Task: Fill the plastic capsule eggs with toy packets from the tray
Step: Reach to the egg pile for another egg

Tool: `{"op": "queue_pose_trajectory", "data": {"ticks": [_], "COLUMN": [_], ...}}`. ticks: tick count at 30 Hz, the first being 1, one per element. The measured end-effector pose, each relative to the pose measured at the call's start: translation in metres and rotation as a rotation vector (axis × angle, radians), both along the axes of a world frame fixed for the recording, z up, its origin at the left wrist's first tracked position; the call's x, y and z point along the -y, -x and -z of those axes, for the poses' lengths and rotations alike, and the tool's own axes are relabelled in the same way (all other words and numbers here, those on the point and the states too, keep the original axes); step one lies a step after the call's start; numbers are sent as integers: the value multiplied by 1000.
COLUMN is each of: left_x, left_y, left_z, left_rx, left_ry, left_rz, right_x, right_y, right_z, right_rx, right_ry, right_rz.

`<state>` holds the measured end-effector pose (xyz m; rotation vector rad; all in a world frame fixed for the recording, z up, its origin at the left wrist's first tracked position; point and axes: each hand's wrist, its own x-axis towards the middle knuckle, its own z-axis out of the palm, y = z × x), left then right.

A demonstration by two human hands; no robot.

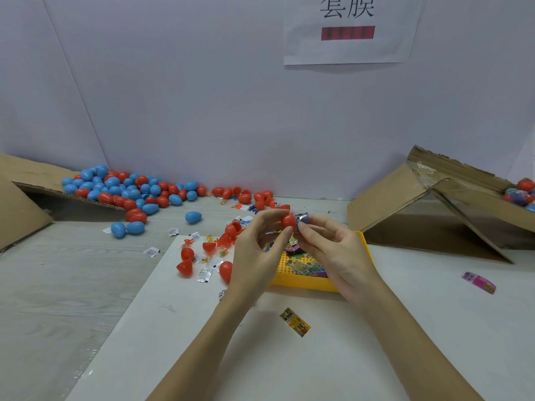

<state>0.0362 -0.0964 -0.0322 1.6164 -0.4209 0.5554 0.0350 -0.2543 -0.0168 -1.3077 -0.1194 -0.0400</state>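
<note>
Above the yellow tray [298, 280], we hold a red capsule half [288, 220] up in our left hand [254, 253], pinched between thumb and fingertips, its open mouth turned to the right. Straight across from it, touching that mouth, a shiny toy packet [302, 217] is pinched in our right hand [333, 250], fingers closed together on its near end. The packet's long axis seems to run left to right, in line with the opening, so we judge the coming move to be a short push leftward from the right hand, which is the nearer one to the packet. How far the packet already sits inside we cannot tell, since the fingers cover the joint. More packets lie in the tray just below the hands. Loose red halves [185, 266] rest on the worktop [72, 285] to the left, and a heap of blue and red eggs [127, 189] lies well apart by the far wall.
</note>
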Motion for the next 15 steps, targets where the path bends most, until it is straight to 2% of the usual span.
{"op": "queue_pose_trajectory", "data": {"ticks": [5, 11, 15], "left_x": [4, -2, -1], "left_y": [3, -2, -3], "left_z": [2, 2, 3], "left_rx": [137, 255, 293], "left_ry": [-119, -196, -220], "left_rz": [-86, -139, -136], "right_x": [-6, -9, -12], "right_y": [4, 6, 7], "right_z": [-3, -6, -7], "right_rx": [-222, -351, -419], "right_ry": [-364, -506, -529], "right_rz": [-163, -300, -302]}}
